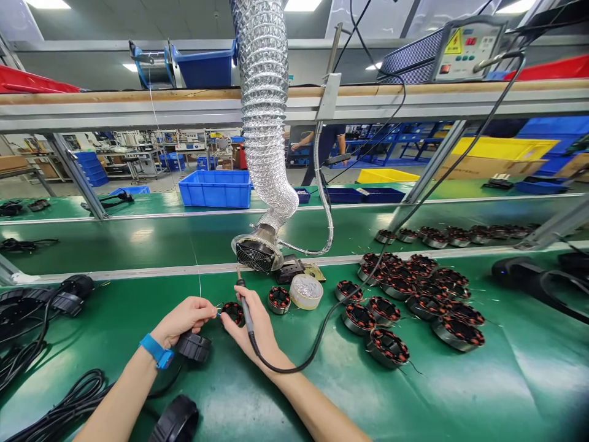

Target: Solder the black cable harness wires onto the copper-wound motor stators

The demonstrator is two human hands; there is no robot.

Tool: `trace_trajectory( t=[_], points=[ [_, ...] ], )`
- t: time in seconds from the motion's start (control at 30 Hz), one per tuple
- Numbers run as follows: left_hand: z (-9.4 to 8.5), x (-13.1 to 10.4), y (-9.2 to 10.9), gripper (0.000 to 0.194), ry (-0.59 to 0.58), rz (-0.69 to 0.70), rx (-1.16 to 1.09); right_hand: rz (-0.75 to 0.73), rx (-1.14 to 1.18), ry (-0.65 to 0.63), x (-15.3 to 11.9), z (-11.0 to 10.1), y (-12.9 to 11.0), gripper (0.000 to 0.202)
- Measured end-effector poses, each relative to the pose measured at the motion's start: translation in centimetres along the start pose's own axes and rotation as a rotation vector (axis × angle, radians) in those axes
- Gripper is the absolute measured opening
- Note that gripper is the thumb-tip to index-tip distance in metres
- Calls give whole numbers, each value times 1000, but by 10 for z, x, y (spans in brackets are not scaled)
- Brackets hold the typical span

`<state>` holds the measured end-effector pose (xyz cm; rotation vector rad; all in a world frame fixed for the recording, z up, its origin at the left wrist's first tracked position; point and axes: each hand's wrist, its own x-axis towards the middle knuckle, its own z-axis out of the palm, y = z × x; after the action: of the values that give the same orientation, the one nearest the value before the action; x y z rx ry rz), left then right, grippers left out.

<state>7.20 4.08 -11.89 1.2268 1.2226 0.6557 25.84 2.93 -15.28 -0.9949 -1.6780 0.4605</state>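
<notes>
Soldering iron (pixel 247 312), grey-handled, black-cabled

Left of centre, the right hand (pixel 252 325) hid part of the black-and-copper ring-shaped coil core (pixel 233 312); whatever the left hand (pixel 188 319) pinched at its fingertips was too small to tell; the bottom edge cut off the bare forearms (pixel 124 393) and a black round plastic cap (pixel 177 420); the top edge cut the silver corrugated foil duct (pixel 264 92); at upper right, the red digits on the grey metal control box (pixel 476 56) were illegibly small; at upper centre, a long metal-edged shelf (pixel 184 112) hid the head of a dark-clothed person (pixel 332 144).
</notes>
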Motion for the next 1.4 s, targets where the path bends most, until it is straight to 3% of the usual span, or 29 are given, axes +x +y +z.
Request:
trace_trajectory(
  t=[0.13, 0.3, 0.43, 0.67, 0.9, 1.0, 1.2, 1.4],
  points=[
    [-2, 1, -2, 45, -9, 2, -11, 1, -8, -157, -4, 4, 11, 78],
    [-3, -1, -1, 44, -32, 50, 8, -62, 54, -209, -4, 1, 19, 70],
    [-4, -6, 5, 42, -38, 100, 50, -176, -10, -166, 0, -5, 17, 65],
    [-4, -19, 16, 40, -113, 164, 60, -576, -193, -21, 11, -16, 13, 62],
    [1, -28, 27, 36, -146, 237, 140, -690, -203, 45, 13, -18, 16, 63],
    [0, -27, 26, 36, -147, 235, 139, -640, -172, 19, 10, -17, 17, 62],
    [-5, -11, 7, 38, -18, 103, 114, -193, 5, -140, -1, -2, 28, 64],
    [-6, 4, -4, 42, -17, 2, 40, -106, 114, -205, 2, 0, 38, 75]
  ],
)
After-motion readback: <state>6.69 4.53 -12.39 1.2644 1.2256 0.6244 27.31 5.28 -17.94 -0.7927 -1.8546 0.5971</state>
